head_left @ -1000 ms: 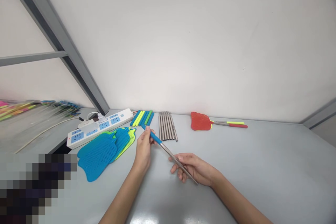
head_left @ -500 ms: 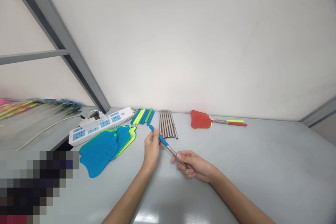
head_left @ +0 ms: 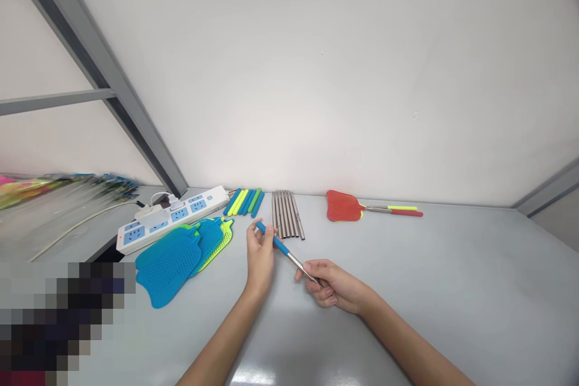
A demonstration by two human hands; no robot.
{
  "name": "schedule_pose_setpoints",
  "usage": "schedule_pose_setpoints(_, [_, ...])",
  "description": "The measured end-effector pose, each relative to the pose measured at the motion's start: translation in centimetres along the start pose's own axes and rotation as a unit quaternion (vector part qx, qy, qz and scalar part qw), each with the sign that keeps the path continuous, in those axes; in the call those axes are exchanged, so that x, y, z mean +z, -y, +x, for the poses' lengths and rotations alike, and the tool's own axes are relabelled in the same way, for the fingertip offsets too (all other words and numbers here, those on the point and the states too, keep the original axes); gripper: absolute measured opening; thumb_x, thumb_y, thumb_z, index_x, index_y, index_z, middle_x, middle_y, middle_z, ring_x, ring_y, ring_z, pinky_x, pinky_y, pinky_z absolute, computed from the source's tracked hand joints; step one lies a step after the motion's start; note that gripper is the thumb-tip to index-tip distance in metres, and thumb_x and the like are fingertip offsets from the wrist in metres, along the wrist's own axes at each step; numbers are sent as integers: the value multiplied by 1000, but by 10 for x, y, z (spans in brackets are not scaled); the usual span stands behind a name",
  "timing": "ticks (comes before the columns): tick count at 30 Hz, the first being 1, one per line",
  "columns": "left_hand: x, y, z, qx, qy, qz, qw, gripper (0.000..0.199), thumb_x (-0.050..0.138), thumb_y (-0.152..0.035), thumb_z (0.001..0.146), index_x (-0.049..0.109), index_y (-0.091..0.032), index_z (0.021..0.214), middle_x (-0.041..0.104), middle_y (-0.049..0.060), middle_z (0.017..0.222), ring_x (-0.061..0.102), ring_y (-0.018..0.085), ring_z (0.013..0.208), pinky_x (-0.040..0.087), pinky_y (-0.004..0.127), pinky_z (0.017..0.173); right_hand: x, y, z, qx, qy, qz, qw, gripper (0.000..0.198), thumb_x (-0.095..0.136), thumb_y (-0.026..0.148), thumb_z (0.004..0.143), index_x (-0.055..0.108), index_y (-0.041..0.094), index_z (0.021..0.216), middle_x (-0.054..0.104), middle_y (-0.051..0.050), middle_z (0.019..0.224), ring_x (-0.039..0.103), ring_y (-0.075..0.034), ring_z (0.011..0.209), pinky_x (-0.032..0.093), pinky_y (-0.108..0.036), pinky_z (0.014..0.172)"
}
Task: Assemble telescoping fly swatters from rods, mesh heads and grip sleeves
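Between my hands a metal rod (head_left: 297, 263) slants down to the right, with a blue handle grip (head_left: 279, 245) on its upper end. My left hand (head_left: 261, 253) is closed round the blue grip, thumb along it. My right hand (head_left: 326, 283) pinches the metal part near its lower end, which the fingers partly hide. Just beyond, several bare metal rods (head_left: 286, 217) lie side by side. Left of them rest several blue, yellow and green grips (head_left: 245, 202). Nearer on the left lie overlapping blue fly swatter heads (head_left: 172, 259), with a yellow-green one (head_left: 222, 247) beneath.
A white power strip (head_left: 167, 220) with plugs lies behind the swatter heads. To the right, red and yellow fly swatters (head_left: 344, 206) with metal rods lie stacked by the wall. Bagged colourful items (head_left: 63, 193) sit at the far left, near a grey metal frame (head_left: 136, 120).
My left hand has shifted slightly along the blue grip toward its upper end, its fingers a little more raised. My right hand keeps its hold on the rod. The view has moved slightly.
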State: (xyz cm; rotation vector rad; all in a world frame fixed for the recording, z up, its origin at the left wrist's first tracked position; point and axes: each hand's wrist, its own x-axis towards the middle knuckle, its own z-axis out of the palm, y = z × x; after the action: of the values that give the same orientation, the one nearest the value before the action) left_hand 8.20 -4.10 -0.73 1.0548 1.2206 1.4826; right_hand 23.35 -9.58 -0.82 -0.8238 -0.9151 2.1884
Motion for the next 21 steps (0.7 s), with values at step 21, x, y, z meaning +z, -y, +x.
schedule_pose_setpoints(21, [-7, -19, 10, -181, 32, -313, 932, 16, 43, -29, 77, 42, -17, 67, 31, -9, 41, 30, 5, 30, 25, 17, 32, 24, -20, 5, 70, 87, 134, 985, 15, 39, 30, 82, 46, 16, 79, 22, 7, 54, 14, -4, 39, 13, -15, 34])
